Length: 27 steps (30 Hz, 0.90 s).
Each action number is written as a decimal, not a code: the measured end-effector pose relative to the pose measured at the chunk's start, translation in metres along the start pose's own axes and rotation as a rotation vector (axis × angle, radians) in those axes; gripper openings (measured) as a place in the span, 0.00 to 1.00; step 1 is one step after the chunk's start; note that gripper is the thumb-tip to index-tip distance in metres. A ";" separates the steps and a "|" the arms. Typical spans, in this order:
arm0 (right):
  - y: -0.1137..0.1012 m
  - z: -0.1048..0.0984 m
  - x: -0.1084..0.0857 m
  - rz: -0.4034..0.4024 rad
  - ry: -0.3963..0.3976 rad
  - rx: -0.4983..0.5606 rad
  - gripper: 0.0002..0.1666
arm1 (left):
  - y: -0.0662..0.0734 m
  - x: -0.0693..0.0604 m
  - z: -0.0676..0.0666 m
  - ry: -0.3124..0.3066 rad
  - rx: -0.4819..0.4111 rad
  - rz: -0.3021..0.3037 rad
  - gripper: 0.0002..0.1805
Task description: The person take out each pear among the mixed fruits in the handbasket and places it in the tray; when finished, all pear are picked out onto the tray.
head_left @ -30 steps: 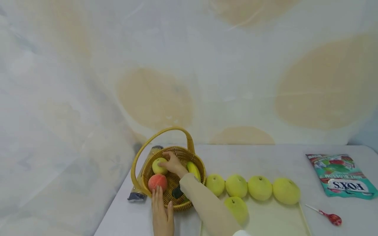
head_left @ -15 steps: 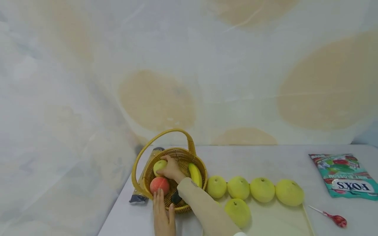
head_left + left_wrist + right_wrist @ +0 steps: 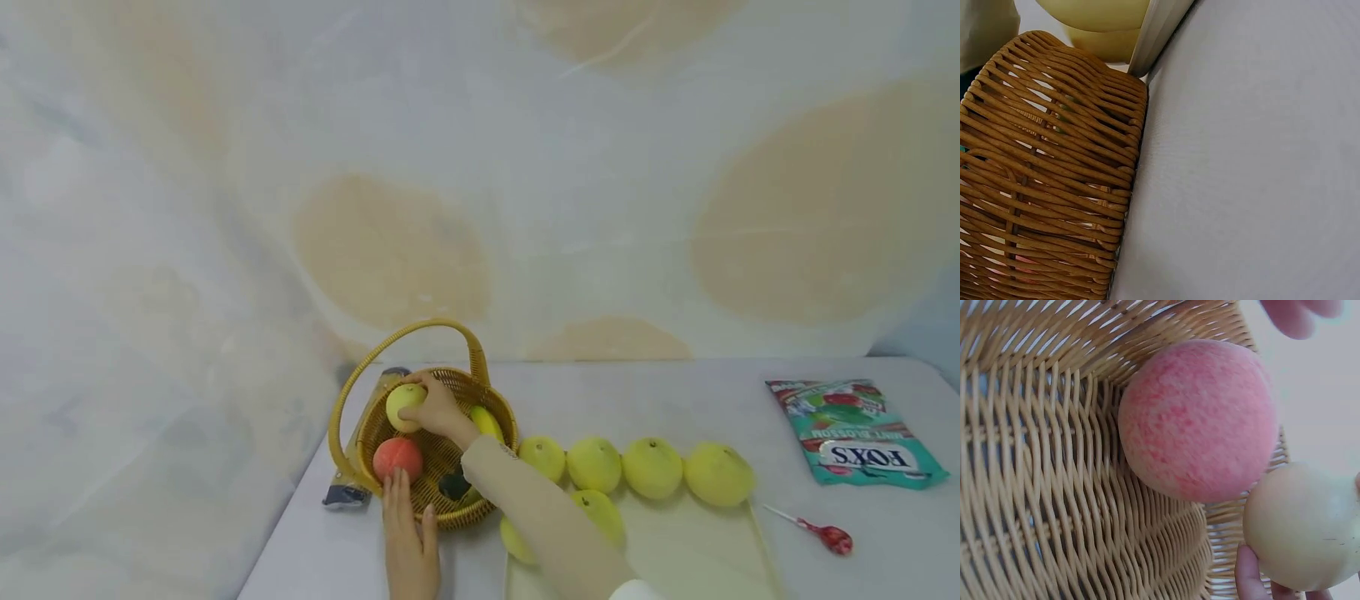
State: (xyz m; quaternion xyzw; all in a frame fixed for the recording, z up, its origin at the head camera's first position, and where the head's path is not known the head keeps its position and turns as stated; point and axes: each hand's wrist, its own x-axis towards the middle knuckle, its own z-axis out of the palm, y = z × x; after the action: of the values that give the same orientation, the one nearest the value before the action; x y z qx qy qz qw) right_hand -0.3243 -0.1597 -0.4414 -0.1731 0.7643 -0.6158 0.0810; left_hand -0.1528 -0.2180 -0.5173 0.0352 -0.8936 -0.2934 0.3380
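My right hand reaches into the wicker basket and grips a pale yellow round fruit at its far left side. In the right wrist view, fingers curl at the edge of this fruit, beside a pink-red peach. My left hand lies at the basket's near left rim with its fingers straight, the fingertips close to the peach; whether they touch it I cannot tell. A yellow banana and a dark green fruit, partly behind the right sleeve, also lie in the basket.
Several yellow-green round fruits sit along the far and left parts of a pale tray. A FOX'S candy bag and a red lollipop lie on the right. A long packet lies behind the basket's left; its tall handle arches over.
My right hand has raised the pale yellow fruit slightly, away from the peach. The left hand stays at the rim. The whole view has shifted a little.
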 end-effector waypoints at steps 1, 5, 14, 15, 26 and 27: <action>-0.002 -0.003 -0.001 -0.008 -0.008 0.003 0.30 | 0.001 0.001 -0.001 -0.014 -0.007 -0.013 0.33; -0.008 -0.013 -0.007 -0.032 -0.027 0.000 0.30 | 0.002 0.004 -0.005 -0.058 -0.013 -0.059 0.32; -0.017 -0.038 -0.028 -0.026 -0.022 0.054 0.29 | 0.003 0.002 -0.010 -0.078 -0.027 -0.059 0.33; -0.017 -0.040 -0.029 -0.024 -0.021 0.061 0.29 | 0.003 0.001 -0.010 -0.079 -0.029 -0.058 0.33; -0.025 -0.062 -0.048 -0.063 -0.044 0.044 0.28 | 0.006 0.002 -0.013 -0.099 -0.028 -0.076 0.33; -0.026 -0.063 -0.050 -0.062 -0.048 0.036 0.27 | 0.006 0.002 -0.013 -0.100 -0.029 -0.077 0.33</action>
State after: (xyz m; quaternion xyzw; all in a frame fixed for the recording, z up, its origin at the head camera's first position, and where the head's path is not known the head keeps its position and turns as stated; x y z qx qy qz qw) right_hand -0.2948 -0.0882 -0.4063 -0.2101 0.7452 -0.6274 0.0831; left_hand -0.1452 -0.2203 -0.5050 0.0502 -0.9030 -0.3203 0.2820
